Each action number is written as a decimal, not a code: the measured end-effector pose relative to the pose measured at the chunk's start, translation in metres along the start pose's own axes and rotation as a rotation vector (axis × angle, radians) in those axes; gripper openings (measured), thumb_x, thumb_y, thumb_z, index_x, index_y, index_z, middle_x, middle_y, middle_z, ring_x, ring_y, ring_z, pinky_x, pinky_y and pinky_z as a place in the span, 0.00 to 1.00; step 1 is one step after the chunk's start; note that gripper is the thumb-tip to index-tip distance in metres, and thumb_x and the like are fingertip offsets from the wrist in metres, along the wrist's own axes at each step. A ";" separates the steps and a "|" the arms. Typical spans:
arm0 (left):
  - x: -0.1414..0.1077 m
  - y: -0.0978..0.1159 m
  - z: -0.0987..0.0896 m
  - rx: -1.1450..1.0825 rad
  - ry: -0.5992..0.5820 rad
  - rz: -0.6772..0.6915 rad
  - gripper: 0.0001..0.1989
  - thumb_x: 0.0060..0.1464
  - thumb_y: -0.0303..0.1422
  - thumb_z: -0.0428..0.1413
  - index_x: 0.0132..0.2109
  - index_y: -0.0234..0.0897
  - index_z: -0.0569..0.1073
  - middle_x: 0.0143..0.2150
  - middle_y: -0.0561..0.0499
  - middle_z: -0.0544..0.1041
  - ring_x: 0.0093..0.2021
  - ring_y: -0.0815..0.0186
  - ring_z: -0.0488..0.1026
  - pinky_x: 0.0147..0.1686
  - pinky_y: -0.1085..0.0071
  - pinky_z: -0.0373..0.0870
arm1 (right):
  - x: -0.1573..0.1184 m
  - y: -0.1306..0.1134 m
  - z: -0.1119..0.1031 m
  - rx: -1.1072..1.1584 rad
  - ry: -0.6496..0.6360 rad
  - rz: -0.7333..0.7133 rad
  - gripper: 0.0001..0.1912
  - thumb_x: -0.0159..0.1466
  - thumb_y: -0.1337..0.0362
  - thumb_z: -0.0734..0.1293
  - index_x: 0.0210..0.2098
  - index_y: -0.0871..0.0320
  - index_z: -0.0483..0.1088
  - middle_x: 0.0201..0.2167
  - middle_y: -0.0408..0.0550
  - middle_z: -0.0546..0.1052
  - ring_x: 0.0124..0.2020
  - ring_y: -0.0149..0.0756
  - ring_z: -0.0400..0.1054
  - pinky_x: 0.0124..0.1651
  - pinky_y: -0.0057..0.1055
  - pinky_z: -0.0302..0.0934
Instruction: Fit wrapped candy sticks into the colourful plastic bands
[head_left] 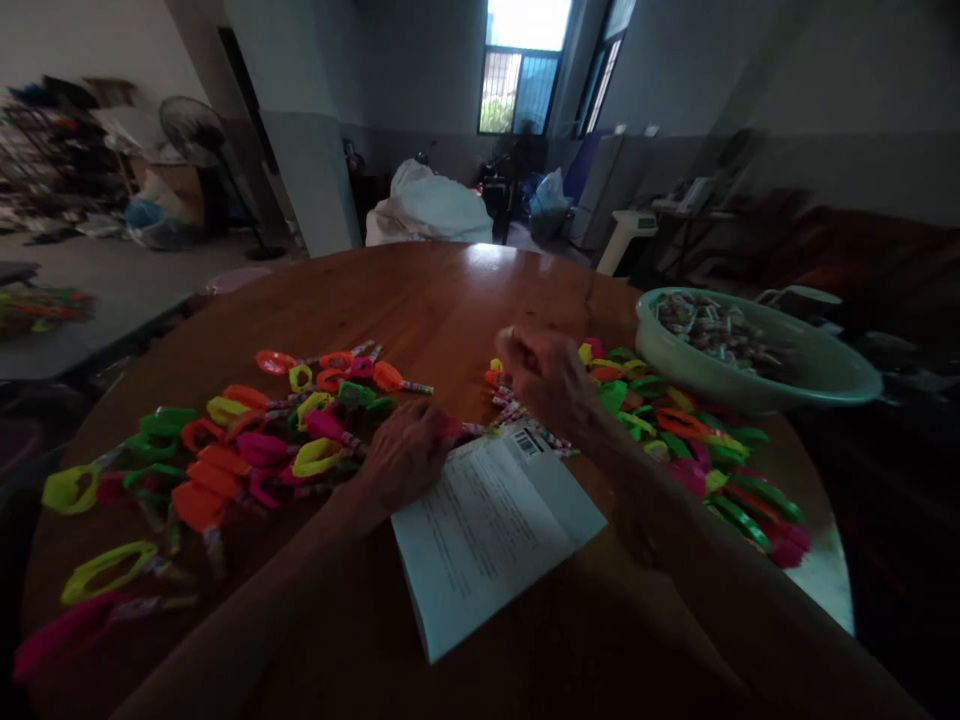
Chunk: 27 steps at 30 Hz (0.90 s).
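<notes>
My left hand [409,450] is closed at the upper left corner of a folded printed paper [487,540]. A reddish-pink plastic piece [450,427] with a patterned wrapped stick pokes out from its fingers. My right hand [547,375] is curled shut above the table, near the left edge of a heap of bright plastic loops [679,420]; what its fingers hold, if anything, is hidden. Several patterned sticks [510,408] lie between the hands, beyond the paper. Left of my left hand, many neon loops with wrapped sticks [262,450] are spread out.
A pale green basin [817,380] holding small wrapped pieces on sticks stands at the right side of the round wooden table [420,290]. Beyond are a white sack [427,205], a standing fan [225,170] and a window. At far left is another table [112,300] with colourful pieces.
</notes>
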<state>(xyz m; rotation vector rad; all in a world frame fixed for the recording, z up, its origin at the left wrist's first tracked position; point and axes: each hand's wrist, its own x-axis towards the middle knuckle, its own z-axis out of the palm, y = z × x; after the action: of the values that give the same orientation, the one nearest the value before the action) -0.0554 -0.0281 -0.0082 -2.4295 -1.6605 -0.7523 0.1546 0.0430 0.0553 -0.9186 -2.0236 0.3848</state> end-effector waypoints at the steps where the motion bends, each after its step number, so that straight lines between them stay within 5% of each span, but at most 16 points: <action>1: 0.001 -0.006 -0.008 0.065 0.045 -0.031 0.08 0.62 0.34 0.51 0.45 0.37 0.71 0.43 0.44 0.74 0.46 0.57 0.71 0.46 0.60 0.69 | -0.005 0.007 -0.002 -0.113 -0.044 -0.043 0.14 0.69 0.64 0.57 0.27 0.60 0.65 0.25 0.45 0.66 0.29 0.32 0.61 0.35 0.30 0.54; 5: 0.007 -0.032 -0.043 0.318 0.232 -0.160 0.08 0.59 0.38 0.55 0.44 0.40 0.71 0.42 0.42 0.74 0.48 0.48 0.70 0.47 0.49 0.69 | -0.029 0.032 0.011 -0.455 -0.295 -0.134 0.08 0.58 0.75 0.61 0.32 0.62 0.72 0.37 0.54 0.73 0.36 0.38 0.66 0.39 0.33 0.56; 9: 0.020 -0.033 -0.056 0.321 0.246 -0.134 0.14 0.56 0.35 0.57 0.49 0.40 0.71 0.46 0.38 0.74 0.50 0.41 0.69 0.48 0.41 0.67 | -0.035 0.040 0.021 -0.583 -0.497 -0.156 0.14 0.60 0.73 0.62 0.43 0.60 0.74 0.47 0.55 0.74 0.48 0.43 0.67 0.48 0.37 0.59; 13: 0.050 -0.018 -0.031 0.084 0.072 0.014 0.11 0.55 0.31 0.56 0.45 0.37 0.75 0.44 0.40 0.77 0.50 0.46 0.71 0.51 0.46 0.67 | -0.030 0.041 0.015 -0.586 -0.496 -0.141 0.16 0.61 0.70 0.63 0.49 0.61 0.72 0.53 0.59 0.71 0.49 0.45 0.68 0.49 0.39 0.61; 18: 0.115 -0.013 0.023 -0.040 -0.049 0.016 0.12 0.52 0.30 0.57 0.45 0.34 0.76 0.40 0.44 0.78 0.41 0.59 0.74 0.42 0.62 0.71 | -0.033 0.039 0.009 -0.631 -0.471 -0.158 0.16 0.60 0.72 0.63 0.47 0.63 0.72 0.55 0.62 0.69 0.44 0.43 0.70 0.45 0.39 0.64; 22: 0.164 -0.008 0.055 -0.110 -0.123 -0.028 0.11 0.55 0.33 0.55 0.37 0.29 0.78 0.26 0.53 0.72 0.28 0.69 0.68 0.28 0.74 0.61 | -0.059 0.027 0.007 -0.741 -0.344 -0.191 0.16 0.61 0.76 0.59 0.46 0.65 0.71 0.46 0.61 0.72 0.41 0.44 0.69 0.42 0.40 0.64; 27: 0.201 0.000 0.070 -0.184 -0.217 -0.090 0.12 0.53 0.32 0.53 0.30 0.28 0.78 0.23 0.53 0.71 0.26 0.71 0.64 0.26 0.74 0.56 | -0.100 0.016 0.014 -0.682 -0.229 -0.252 0.08 0.62 0.74 0.62 0.39 0.61 0.69 0.39 0.54 0.72 0.40 0.44 0.66 0.42 0.41 0.63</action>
<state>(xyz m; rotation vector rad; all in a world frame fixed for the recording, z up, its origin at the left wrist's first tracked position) 0.0247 0.1667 0.0221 -2.6616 -1.8664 -0.7033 0.1872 -0.0179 -0.0203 -1.0244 -2.5018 -0.3857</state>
